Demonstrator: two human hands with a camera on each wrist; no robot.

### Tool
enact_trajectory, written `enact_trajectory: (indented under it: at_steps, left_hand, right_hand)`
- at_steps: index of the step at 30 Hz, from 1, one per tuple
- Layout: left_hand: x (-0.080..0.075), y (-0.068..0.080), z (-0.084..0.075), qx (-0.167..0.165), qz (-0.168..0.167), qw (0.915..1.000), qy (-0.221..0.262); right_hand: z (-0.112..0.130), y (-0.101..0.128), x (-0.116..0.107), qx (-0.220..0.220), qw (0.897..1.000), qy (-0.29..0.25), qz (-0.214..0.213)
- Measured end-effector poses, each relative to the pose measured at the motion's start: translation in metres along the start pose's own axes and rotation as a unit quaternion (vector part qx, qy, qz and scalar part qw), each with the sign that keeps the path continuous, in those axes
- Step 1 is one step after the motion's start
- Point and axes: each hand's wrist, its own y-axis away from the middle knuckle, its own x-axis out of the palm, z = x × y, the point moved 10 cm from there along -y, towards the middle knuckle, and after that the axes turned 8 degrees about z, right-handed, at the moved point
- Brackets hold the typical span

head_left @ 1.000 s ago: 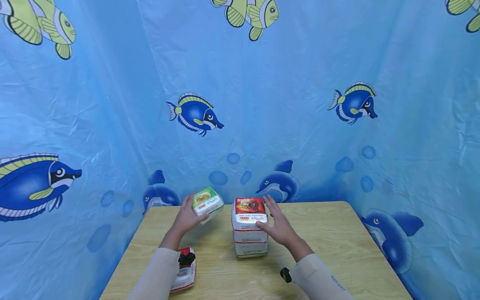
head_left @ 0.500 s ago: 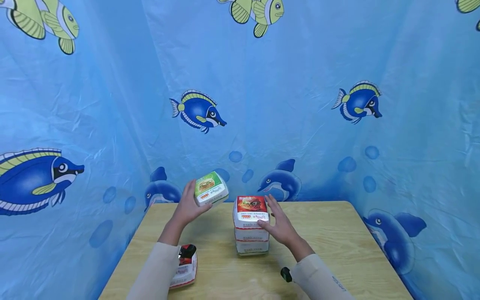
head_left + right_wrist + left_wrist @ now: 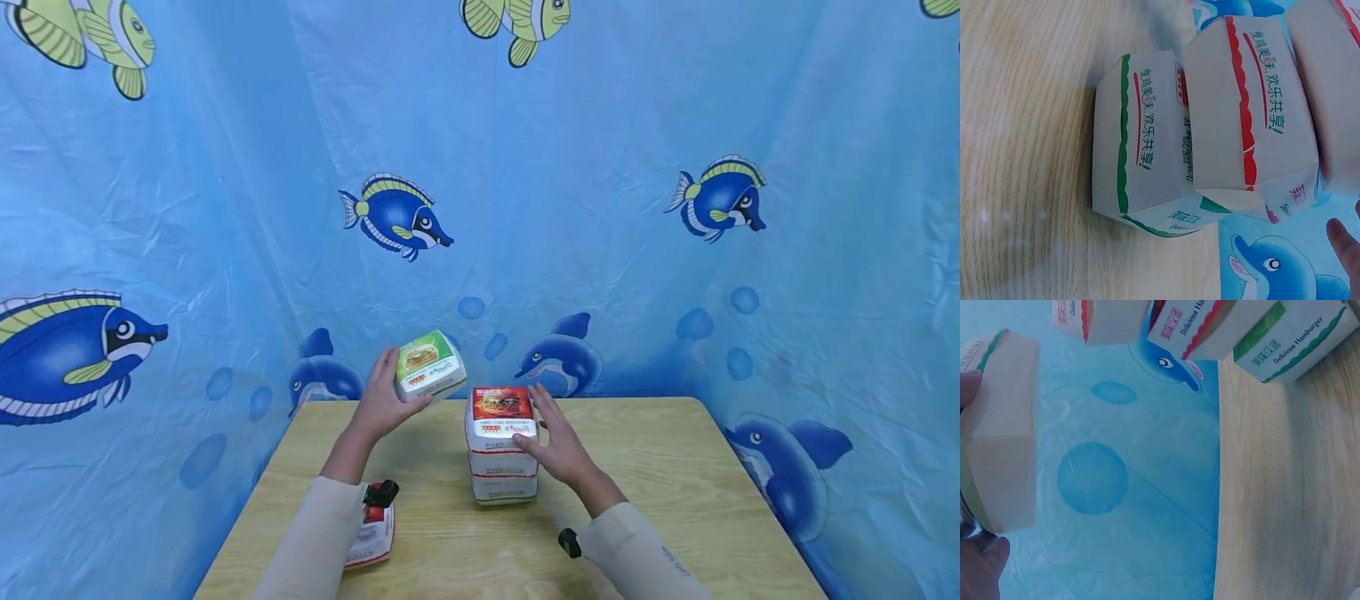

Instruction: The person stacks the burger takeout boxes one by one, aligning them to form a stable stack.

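In the head view my left hand (image 3: 382, 404) grips a green-and-white hamburger box (image 3: 431, 367) by its left side, tilted and raised above the table. The left wrist view shows this held box (image 3: 1007, 431) with fingertips at its edges. To its right stands a stack of three boxes. The top box (image 3: 501, 417) has a red burger picture, the middle box (image 3: 1247, 112) has red trim and the bottom box (image 3: 1141, 137) green trim. My right hand (image 3: 558, 446) is at the top box's right side, its fingers extended and its thumb at the front corner.
Another red-and-white hamburger box (image 3: 375, 537) lies on the wooden table (image 3: 637, 492) at the front left, partly hidden by the left sleeve and a black wrist device (image 3: 382, 493). A blue curtain (image 3: 480, 250) printed with fish and dolphins surrounds the table's back and sides.
My left hand has lifted the green-and-white hamburger box up and slightly to the right, toward the stack. My right hand has stayed beside the top box.
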Motion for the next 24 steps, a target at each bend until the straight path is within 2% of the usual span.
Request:
enact_trajectory:
  at_steps: [5,11,24]
  left_hand:
    - [0.005,0.0,-0.011,0.014,0.0,0.9999,-0.003]
    - [0.012,0.0,-0.022,0.029,0.006,0.9994,0.018]
    - [0.027,-0.004,-0.064,0.08,0.032,0.9956,0.037]
  right_hand:
    - [0.0,-0.001,0.0,0.002,1.0,-0.002,0.0]
    - [-0.001,0.0,0.0,0.003,1.0,0.0,-0.001]
    - [-0.005,-0.003,0.0,0.038,0.999,0.012,0.009]
